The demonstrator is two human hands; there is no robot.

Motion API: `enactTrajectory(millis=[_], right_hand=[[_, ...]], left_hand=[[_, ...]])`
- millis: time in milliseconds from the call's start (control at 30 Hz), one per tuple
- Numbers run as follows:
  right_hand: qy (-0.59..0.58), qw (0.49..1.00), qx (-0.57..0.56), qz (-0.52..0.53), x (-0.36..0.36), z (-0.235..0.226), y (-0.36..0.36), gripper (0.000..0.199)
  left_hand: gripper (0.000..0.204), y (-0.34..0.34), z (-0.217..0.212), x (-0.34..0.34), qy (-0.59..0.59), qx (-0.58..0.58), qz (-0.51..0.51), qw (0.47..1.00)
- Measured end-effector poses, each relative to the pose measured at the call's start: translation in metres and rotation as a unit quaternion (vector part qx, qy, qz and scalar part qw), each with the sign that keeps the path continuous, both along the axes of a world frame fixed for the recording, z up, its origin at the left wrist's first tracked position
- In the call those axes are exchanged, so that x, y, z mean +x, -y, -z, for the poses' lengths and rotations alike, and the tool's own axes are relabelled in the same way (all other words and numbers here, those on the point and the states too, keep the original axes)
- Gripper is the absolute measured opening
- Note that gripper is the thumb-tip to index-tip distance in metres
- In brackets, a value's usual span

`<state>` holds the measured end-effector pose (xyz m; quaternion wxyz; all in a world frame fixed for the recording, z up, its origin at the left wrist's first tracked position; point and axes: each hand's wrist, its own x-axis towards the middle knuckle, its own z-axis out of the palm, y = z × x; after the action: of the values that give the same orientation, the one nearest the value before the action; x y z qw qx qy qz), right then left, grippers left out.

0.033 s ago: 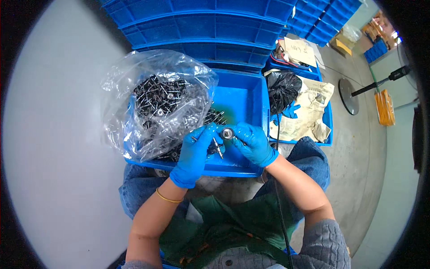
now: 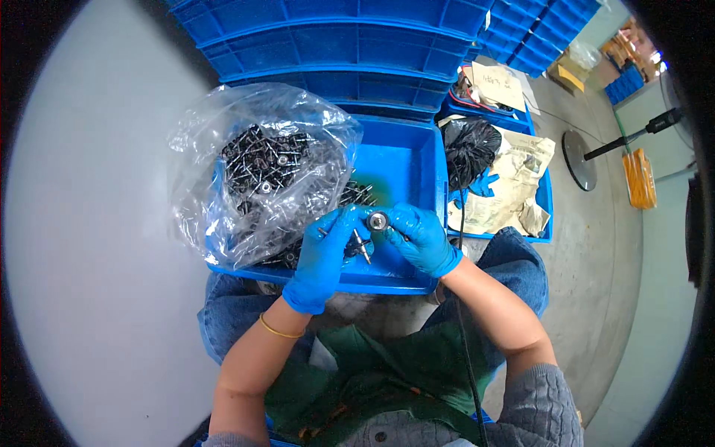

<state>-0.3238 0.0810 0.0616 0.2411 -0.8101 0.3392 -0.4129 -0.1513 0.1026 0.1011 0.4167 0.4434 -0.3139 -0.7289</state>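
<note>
Both my hands wear blue gloves and meet over the front of a blue plastic bin (image 2: 398, 279). My left hand (image 2: 322, 257) is closed around a few thin metal shafts; one bright shaft (image 2: 363, 246) sticks out below its fingers. Between the fingertips of both hands sits a metal shaft part with a round end (image 2: 377, 221), its ringed face turned up. My right hand (image 2: 426, 240) pinches this part from the right, and a dark rod tip (image 2: 403, 237) shows at its fingers. Left of the hands, a clear plastic bag (image 2: 197, 164) holds many similar dark shaft parts (image 2: 261, 164).
More loose shafts (image 2: 359, 194) lie in the bin beside the bag. Stacked blue crates (image 2: 335, 46) rise behind it. On the right, another blue bin holds a black bag (image 2: 471, 145) and brown paper (image 2: 514, 175). A black cord (image 2: 463, 320) hangs near my right arm.
</note>
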Motion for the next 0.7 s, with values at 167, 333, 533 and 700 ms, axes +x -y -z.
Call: enactTrajectory(millis=[167, 333, 533, 700], right_hand=[[0.023, 0.999, 0.025, 0.007, 0.0, 0.0, 0.0, 0.026], [0.038, 0.999, 0.038, 0.006, 0.002, -0.001, 0.0, 0.027], [-0.09, 0.994, -0.055, 0.009, -0.005, -0.007, 0.004, 0.028], [0.109, 0.981, 0.159, 0.03, 0.004, -0.028, -0.004, 0.026]], left_hand=[[0.025, -0.003, -0.009, -0.01, 0.042, -0.09, -0.075, 0.992], [0.029, -0.004, -0.011, -0.01, 0.129, -0.158, -0.048, 0.978], [0.024, -0.001, 0.0, -0.009, 0.211, -0.228, -0.078, 0.947], [0.036, -0.002, 0.006, 0.005, 0.165, -0.125, 0.022, 0.978]])
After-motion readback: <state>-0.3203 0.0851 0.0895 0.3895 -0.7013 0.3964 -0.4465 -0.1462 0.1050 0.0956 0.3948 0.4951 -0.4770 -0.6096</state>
